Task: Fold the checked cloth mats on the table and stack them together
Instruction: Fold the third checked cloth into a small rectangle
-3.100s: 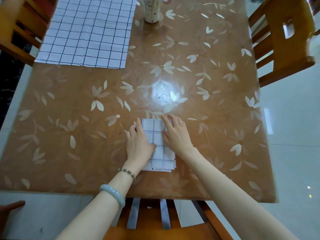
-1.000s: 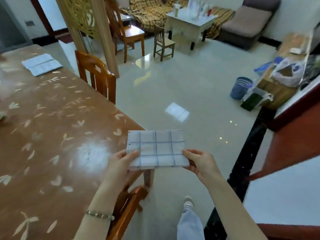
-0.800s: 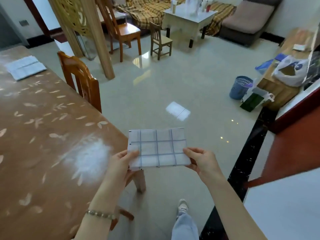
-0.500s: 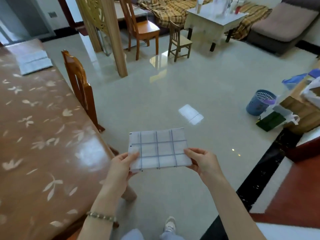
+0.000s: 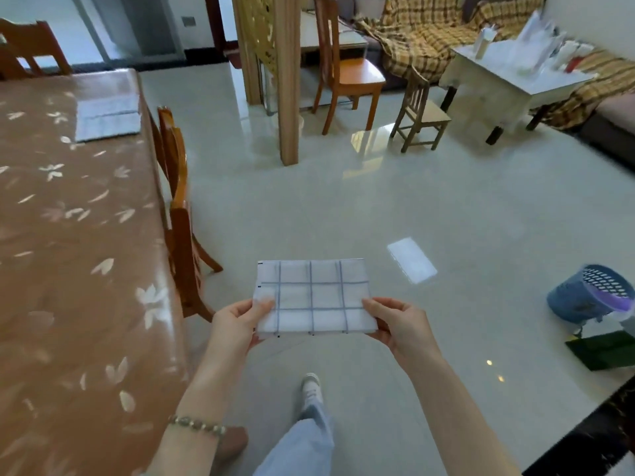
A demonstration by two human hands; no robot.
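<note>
A: The folded checked mat has been lifted off the worktop and is now held over the floor?

B: Yes. Its 2 side edges are pinched in the grip of the left hand and the right hand. Another folded cloth is seen at the worktop's far edge, well apart.

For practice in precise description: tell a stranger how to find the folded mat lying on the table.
Start at the long brown leaf-patterned table on the left. Near its far right corner, past the wooden chair, a pale folded mat lies flat. Unlike the checked mat pinched between left hand and right hand over the floor, it rests on the table, untouched.
</note>
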